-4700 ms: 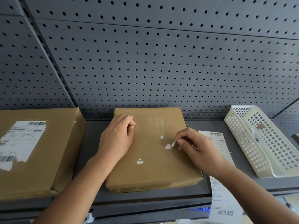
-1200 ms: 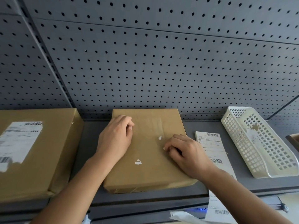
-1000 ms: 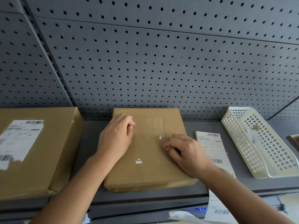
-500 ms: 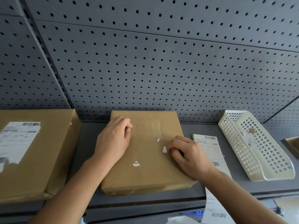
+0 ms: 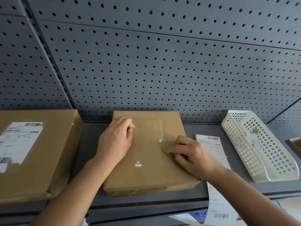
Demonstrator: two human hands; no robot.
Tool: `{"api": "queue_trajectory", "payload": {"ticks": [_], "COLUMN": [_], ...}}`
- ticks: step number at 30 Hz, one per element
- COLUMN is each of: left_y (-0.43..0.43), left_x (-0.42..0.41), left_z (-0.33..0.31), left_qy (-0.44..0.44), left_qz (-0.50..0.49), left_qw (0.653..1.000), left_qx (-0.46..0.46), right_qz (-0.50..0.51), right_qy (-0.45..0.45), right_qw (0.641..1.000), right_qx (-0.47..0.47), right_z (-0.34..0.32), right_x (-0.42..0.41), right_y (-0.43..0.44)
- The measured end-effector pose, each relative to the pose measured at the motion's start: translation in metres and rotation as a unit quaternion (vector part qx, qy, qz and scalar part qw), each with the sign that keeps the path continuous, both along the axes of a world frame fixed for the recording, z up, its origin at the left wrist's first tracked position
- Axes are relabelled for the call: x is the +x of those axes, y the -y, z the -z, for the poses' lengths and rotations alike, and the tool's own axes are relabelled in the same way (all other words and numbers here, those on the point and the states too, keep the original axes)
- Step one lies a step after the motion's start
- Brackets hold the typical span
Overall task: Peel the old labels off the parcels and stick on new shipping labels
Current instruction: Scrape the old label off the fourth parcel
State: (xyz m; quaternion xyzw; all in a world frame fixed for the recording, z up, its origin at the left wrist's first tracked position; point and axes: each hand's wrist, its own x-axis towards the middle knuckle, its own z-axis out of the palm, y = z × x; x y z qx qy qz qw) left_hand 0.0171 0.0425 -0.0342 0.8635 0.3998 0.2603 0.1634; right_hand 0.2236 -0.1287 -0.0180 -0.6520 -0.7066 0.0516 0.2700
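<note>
**Middle parcel (image 5: 146, 173) still has three bits of old label**

Biggest is the left parcel (image 5: 48, 160). It lies on the grey shelf (image 5: 88, 137) and wears a torn old label (image 5: 19, 144) with bar codes. Its small print is too tiny to read. The middle parcel lies flat on the shelf, between that box and the white basket (image 5: 276, 163). Just to its right, a strip of new shipping labels (image 5: 210, 141) hangs over the shelf edge. It shows bar codes too, but no words can be read. No brand name shows.

A few seconds ago the right hand (image 5: 195, 157) held one bit lifted off the box. Now it lies low on the box, fingers bent, tips nipping that white scrap (image 5: 167, 151). The left hand (image 5: 117, 141) rests on the far left part as before, fingers loose, holding nothing. A small scrap (image 5: 160, 140) and a last scrap (image 5: 138, 164) sit where they were. So I think the peeling is not done, and the new label must wait.
</note>
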Motion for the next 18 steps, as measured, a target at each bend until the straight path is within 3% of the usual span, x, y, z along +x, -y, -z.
{"api": "queue_trajectory", "payload": {"ticks": [11, 18], "left_y": [0.0003, 0.0008], "left_x": [0.0001, 0.0006], "left_z": [-0.0004, -0.0014], "left_qy": [0.000, 0.001], "left_qz": [0.000, -0.001], "left_qw": [1.000, 1.000], "left_qx": [-0.002, -0.006], "right_qz": [0.001, -0.052], "right_qy": [-0.024, 0.104], "right_qw": [1.000, 0.993], "right_qx": [0.015, -0.011], "right_z": [-0.0021, -0.0050], "right_x": [0.0030, 0.0108], "right_y": [-0.0008, -0.0084]}}
